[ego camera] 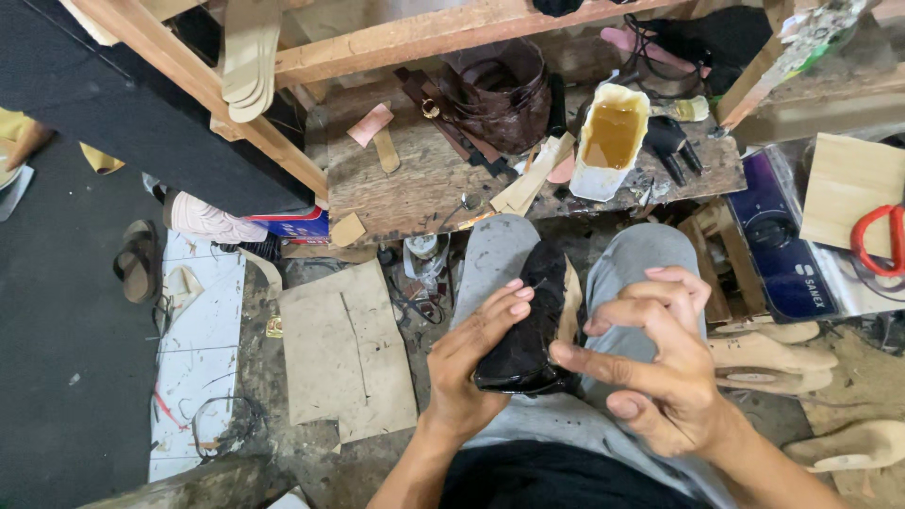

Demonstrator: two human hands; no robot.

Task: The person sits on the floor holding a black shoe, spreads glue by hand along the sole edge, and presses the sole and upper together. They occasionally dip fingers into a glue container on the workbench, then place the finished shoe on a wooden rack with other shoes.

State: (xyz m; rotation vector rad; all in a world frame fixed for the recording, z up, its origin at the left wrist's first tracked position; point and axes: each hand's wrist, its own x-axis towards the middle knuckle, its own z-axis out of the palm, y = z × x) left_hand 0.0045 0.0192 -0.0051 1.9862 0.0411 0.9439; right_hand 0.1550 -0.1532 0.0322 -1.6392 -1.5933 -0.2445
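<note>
Leftmost, a brown sandal (139,261) lies on the dark floor, beside a white tiled strip (198,349). Next, flat cardboard sheets (344,353) rest on the ground below a rough wooden workbench (415,179).

Bench contents, left to right: a pink leather offcut (370,124); a heap of dark brown straps (495,94); pale sole-shaped pieces (528,181) hanging over the front edge; a white tub of amber glue (611,139); a small brush (681,109) behind the tub.

Centre, on the person's lap in grey trousers (633,273): a black shoe upper (528,330), glossy at its near end, with a tan insole edge showing along its right side.

Left hand (471,363): closed round the near end of the black shoe upper, fingers laid across its top, gripping it.

Right hand (655,363): fingers curled, index finger extended with its tip touching the near right edge of the upper; it clasps nothing.

Right of the knees: several pale wooden shoe lasts (773,353) lie on the floor. Furthest right, a blue box (787,250), a cardboard square (848,188) and red-handled scissors (881,240).
</note>
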